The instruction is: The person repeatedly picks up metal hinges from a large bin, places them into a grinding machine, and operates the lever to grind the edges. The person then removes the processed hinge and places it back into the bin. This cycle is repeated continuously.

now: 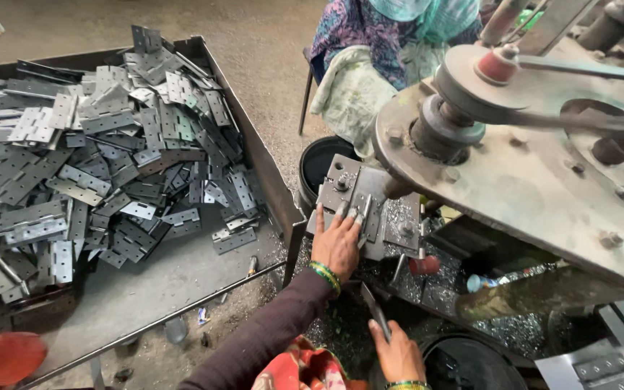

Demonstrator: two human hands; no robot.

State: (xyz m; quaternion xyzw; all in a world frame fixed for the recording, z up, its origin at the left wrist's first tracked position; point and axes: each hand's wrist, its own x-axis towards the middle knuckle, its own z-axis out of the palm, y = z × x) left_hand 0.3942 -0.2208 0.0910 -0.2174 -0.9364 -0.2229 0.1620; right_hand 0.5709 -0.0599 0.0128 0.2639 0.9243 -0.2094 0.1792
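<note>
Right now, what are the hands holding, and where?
The right hand grips a flat metal hinge plate by its lower end. The left hand presses its fingertips on a plate on the press bed.

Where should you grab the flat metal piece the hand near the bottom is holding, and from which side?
Probably the near end, from below, as the right hand does. The flat metal piece is a thin strip slanting up toward the machine's bed, so pinching its low end keeps fingers away. The left hand rests flat on the bed.

Dull grey metal hinge plates (110, 159) fill a matt steel tray (182, 274); the press's (529, 180) iron body looks rough, rusty.
</note>
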